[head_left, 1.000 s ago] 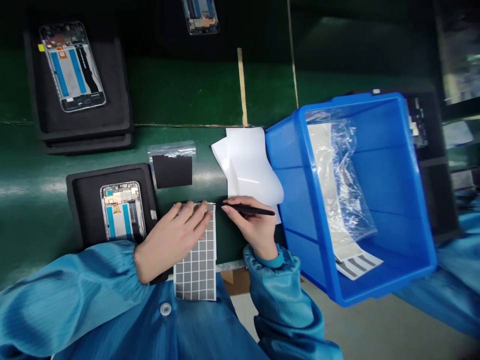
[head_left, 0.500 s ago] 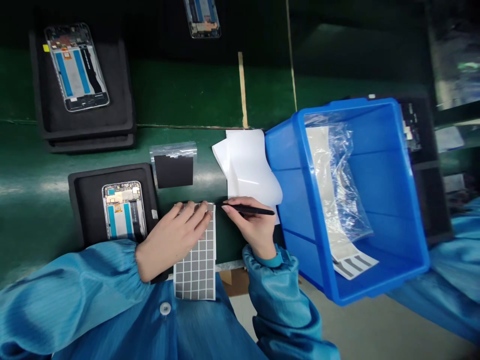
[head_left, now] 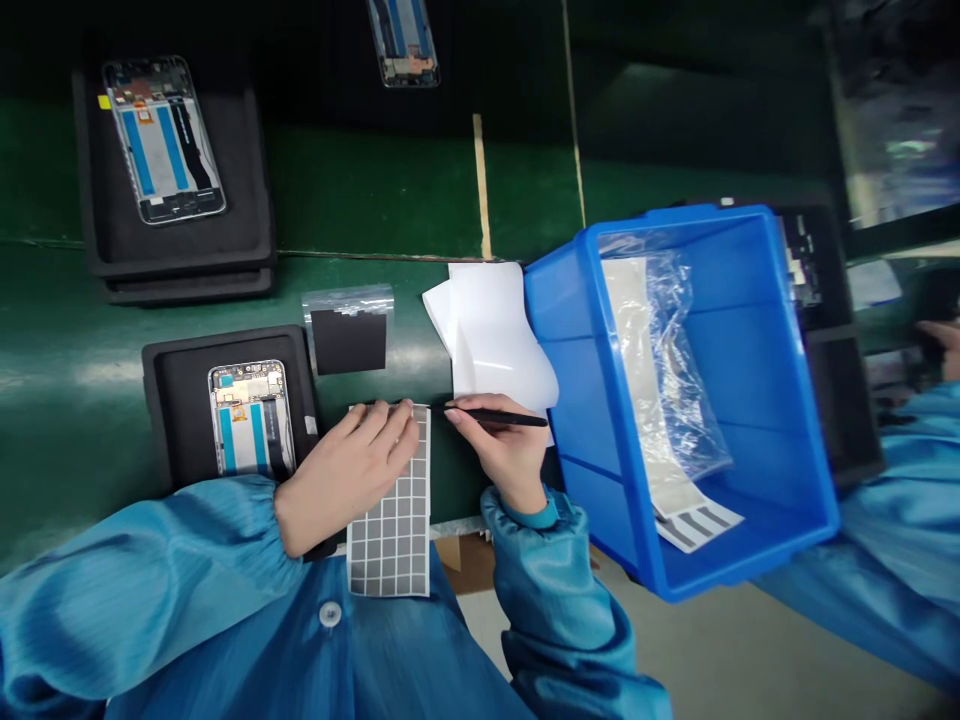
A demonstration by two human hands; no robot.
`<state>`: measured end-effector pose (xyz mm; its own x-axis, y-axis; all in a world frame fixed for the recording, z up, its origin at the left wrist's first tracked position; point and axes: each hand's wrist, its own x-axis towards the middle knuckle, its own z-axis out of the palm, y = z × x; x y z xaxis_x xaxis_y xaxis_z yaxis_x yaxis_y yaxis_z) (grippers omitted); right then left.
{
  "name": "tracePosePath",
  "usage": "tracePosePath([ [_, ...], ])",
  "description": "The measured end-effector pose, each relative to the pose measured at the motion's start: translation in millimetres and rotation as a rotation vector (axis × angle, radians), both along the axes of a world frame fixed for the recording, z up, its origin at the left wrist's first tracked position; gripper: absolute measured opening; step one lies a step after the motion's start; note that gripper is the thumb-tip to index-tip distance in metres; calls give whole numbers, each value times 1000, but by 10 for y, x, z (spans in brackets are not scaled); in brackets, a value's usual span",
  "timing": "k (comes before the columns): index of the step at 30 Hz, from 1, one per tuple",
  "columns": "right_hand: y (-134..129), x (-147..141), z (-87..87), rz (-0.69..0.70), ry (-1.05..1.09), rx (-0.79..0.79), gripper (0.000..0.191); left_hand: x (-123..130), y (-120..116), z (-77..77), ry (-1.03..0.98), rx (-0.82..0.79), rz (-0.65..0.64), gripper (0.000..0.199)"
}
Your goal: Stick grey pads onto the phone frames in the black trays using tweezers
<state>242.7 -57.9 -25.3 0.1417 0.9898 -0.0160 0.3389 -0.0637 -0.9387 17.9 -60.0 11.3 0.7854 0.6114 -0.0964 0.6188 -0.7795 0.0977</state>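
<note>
My left hand lies across a sheet of small grey square stickers, its fingers stretched out over the upper part. The sheet's lower end hangs past the table's front edge. Black tweezers are pinched in my right hand, pointing left at the sheet's top right corner. Whether their tip touches a sticker is too small to tell. Left of my left hand, an opened phone with a bare circuit board and blue strips lies in a black tray, partly hidden by my sleeve.
A zip bag with black sheets lies beyond my left hand. White paper leans near a blue bin holding plastic wrap and strips. Stacked black trays carry another phone. A co-worker's sleeve is beyond the bin.
The view has shifted slightly, so the bin appears a little farther left. A co-worker's hand has come into view at the right edge. My own hands keep nearly the same pose.
</note>
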Motion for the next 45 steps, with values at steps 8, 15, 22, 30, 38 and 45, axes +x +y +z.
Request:
tracePosePath([
  [8, -50, 101, 95, -135, 90, 61, 13, 34, -74, -71, -20, 6, 118, 52],
  [15, -83, 19, 366, -133, 163, 81, 15, 27, 186, 135, -366, -117, 303, 37],
  [22, -149, -286, 515, -9, 211, 69, 16, -241, 206, 458, -850, -639, 508, 8],
  [30, -169, -620, 521, -22, 283, 7, 16, -517, 113, 479, -929, -640, 644, 10],
  [38, -167, -907, 574, 53, 275, -23, 16, -795, 27, 482, -956, -607, 634, 11],
  [45, -127, -1067, 573, 60, 322, -11, 14, -993, 43, 501, -945, -605, 679, 8],
])
